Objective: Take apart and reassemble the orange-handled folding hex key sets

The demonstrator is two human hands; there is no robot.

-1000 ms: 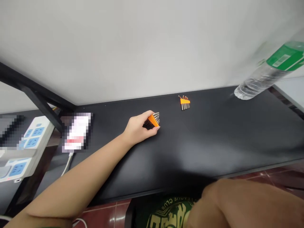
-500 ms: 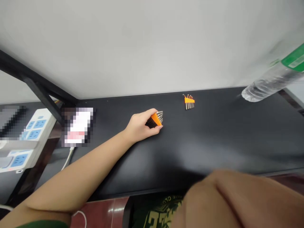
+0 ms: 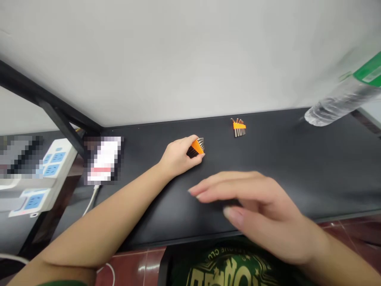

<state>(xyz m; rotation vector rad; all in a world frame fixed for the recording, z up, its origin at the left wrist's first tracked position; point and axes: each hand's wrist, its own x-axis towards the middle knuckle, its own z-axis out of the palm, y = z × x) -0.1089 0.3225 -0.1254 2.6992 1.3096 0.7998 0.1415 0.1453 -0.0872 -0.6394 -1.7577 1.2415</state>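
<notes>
My left hand is closed round an orange holder of hex keys, low over the black tabletop. Its thumb and fingers pinch the holder's two ends, and the metal key ends stick out to the right. A second, similar hex key set lies flat near the wall, to the right of that hand, with its bent ends toward the wall. My right hand hovers over the near side of the table, thumb apart from the stretched fingers, nothing in it. It is slightly blurred.
A clear plastic bottle with a green label stands at the right by the wall. To the left are a phone on a white cable, a power strip and a black frame post. The black table ends close to my body.
My right hand has come down from the lower right edge and swung left over the table, its fingers now showing. My left hand still grips its hex key set in nearly the same place.
</notes>
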